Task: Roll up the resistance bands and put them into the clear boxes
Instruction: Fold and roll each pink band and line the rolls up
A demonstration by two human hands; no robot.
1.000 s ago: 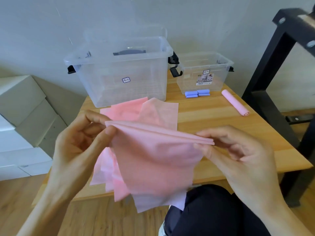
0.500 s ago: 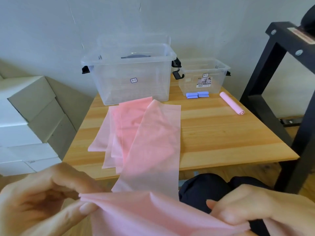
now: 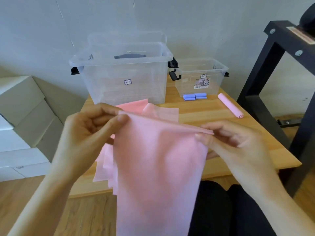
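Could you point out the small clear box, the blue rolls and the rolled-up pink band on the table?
small clear box [image 3: 187, 90]: head view, bare front wall.
blue rolls [image 3: 195, 96]: head view, middle of the bundle.
rolled-up pink band [image 3: 230, 105]: head view, middle of the roll.

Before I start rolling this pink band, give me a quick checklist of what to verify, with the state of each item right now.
1. Left hand pinches one top corner of the pink band: ok.
2. Right hand pinches the other top corner: ok.
3. Top edge is even and flat between the hands: ok, it looks folded over straight.
4. Rest of the band hangs free, without twists: cannot tell, the lower end runs out of view.
5. Large clear box is open to take rolls: ok, no lid on it.
6. Bare wooden table to roll on: ok, to the right of the loose pink bands.
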